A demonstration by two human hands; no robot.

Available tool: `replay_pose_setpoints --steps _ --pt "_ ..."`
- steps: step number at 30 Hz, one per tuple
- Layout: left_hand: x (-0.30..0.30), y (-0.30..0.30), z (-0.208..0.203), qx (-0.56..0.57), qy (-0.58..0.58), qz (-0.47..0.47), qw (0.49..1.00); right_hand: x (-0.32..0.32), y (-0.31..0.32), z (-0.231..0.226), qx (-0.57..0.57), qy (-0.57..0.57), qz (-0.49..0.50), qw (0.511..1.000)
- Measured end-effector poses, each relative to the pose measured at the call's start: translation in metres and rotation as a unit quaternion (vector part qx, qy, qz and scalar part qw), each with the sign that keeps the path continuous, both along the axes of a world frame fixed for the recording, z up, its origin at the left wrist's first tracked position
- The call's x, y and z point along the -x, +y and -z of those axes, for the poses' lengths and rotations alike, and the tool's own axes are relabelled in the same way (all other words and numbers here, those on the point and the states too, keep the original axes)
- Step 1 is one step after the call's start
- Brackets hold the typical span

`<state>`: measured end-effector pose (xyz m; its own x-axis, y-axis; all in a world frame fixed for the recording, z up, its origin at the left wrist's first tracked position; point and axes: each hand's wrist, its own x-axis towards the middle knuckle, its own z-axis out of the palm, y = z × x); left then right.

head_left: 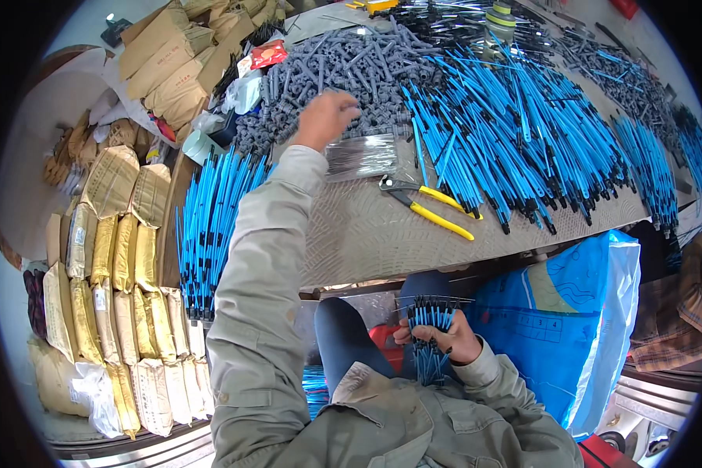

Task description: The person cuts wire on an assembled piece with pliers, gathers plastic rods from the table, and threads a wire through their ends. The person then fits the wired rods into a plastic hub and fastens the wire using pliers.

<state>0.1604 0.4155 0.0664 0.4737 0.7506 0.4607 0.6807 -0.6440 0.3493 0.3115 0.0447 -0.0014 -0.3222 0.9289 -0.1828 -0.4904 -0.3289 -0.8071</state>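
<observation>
My left hand (327, 118) is above the near side of a heap of small grey plastic pieces (335, 66), some shaped like wall plugs. Its fingers are bent together; what they hold, if anything, is hidden. Low over my lap, my right hand (454, 337) grips a bundle of thin blue rods with black ends (430, 316). Fine wire-like strands stick out sideways at its top. Just below my left hand, a clear packet of thin metal wires (363, 156) lies on the table. Pliers with yellow handles (437, 210) lie to its right, touched by neither hand.
Large piles of blue rods with black tips (522, 125) cover the table's right side. More blue rods (218, 218) stand left of my arm. Stacked brown and yellow packages (125, 257) fill the left. A big blue plastic bag (561, 312) stands at my right. A bottle (499, 31) stands behind.
</observation>
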Motion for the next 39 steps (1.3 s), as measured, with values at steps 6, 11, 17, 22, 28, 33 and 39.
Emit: replay_pose_setpoints --steps 6,11,17,22,28,33,39 --pt "-0.024 -0.004 0.001 0.107 0.132 -0.061 0.984 0.0 -0.003 -0.002 -0.015 -0.035 0.0 0.999" --pt "-0.026 -0.001 0.016 0.054 0.141 -0.095 0.984 0.003 -0.008 0.003 -0.018 -0.008 -0.006 1.0" --pt "-0.014 0.01 0.019 0.073 0.096 -0.002 0.993 -0.002 -0.01 -0.002 -0.03 -0.024 0.007 0.999" --pt "0.004 0.03 0.025 0.048 0.109 0.061 0.991 0.001 -0.006 -0.003 -0.021 -0.004 0.006 1.0" --pt "-0.002 0.005 0.005 0.027 0.06 0.083 0.994 0.0 -0.015 -0.005 -0.034 -0.004 -0.002 0.999" --pt "-0.003 -0.032 0.0 0.013 -0.015 -0.022 1.0 0.002 -0.023 -0.006 -0.04 -0.016 -0.004 0.999" --pt "-0.022 -0.115 -0.054 0.37 -0.305 0.17 0.861 0.001 -0.022 0.005 -0.055 -0.007 0.022 0.998"
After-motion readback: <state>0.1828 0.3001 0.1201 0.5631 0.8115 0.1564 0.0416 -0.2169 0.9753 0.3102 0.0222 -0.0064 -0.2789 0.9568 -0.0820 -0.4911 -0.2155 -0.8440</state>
